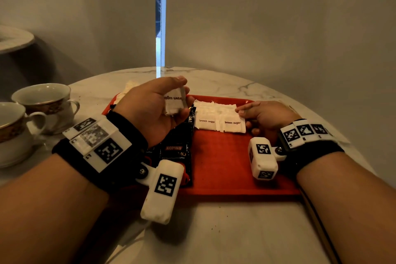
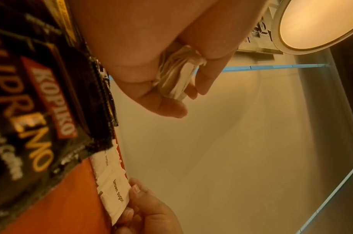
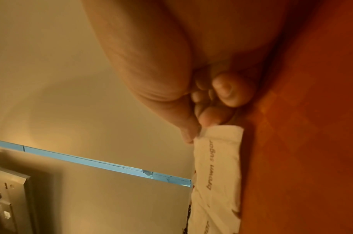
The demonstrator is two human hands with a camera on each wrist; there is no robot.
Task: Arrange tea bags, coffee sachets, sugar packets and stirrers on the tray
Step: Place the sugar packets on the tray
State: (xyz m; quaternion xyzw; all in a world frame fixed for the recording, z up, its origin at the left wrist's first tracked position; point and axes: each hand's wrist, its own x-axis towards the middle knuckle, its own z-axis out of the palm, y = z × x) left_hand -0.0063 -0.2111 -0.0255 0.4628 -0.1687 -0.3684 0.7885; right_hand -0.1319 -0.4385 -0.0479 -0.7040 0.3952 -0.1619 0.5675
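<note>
While the left hand [image 1: 150,109] grips a small stack of brown sugar packets [image 1: 174,102] above the red tray [image 1: 225,163], likely as supply, the right hand [image 1: 263,115] pinches the edge of a laid packet [image 1: 232,124], seemingly squaring the white, serrated row beside black Kopiko coffee sachets [image 1: 177,146].

2 gold-rimmed white teacups [image 1: 40,100] on saucers at left, round marble table [image 1: 214,231], grey curtains [image 1: 278,28]

Coffee sachets [image 1: 171,143] partly behind hands [image 1: 150,109]
</note>
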